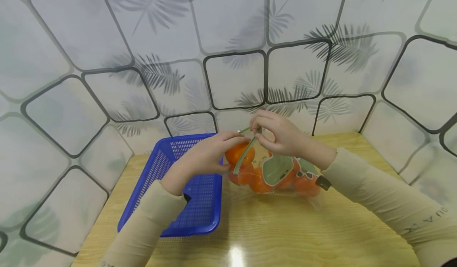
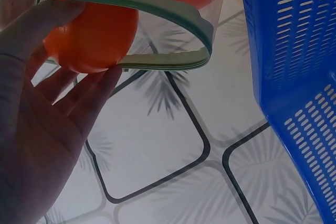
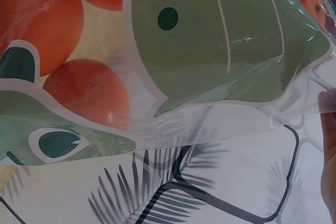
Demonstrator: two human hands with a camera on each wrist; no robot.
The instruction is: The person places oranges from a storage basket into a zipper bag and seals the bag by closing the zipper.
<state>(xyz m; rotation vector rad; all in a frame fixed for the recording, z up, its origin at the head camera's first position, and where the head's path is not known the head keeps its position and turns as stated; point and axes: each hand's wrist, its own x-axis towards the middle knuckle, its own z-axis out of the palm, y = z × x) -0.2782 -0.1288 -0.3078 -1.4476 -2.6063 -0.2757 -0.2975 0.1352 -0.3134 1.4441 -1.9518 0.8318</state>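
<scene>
A clear plastic bag (image 1: 278,169) with green printed shapes and a green-edged mouth lies on its side, holding several orange-red tomatoes (image 3: 86,93). My left hand (image 1: 203,154) is at the bag's mouth. In the left wrist view, its thumb and fingers grip one tomato (image 2: 107,38) at the opening, thumb above and fingertips below. My right hand (image 1: 280,134) pinches the upper edge of the mouth and holds it up, so the mouth gapes towards the left hand. Only a small part of the right hand shows in the right wrist view.
A blue perforated plastic basket (image 1: 158,166) stands left of the bag, partly covered by my left forearm. Both rest on a wood-grain table (image 1: 285,227). A wall (image 1: 235,80) patterned with leaves and rounded outlines rises directly behind and at both sides.
</scene>
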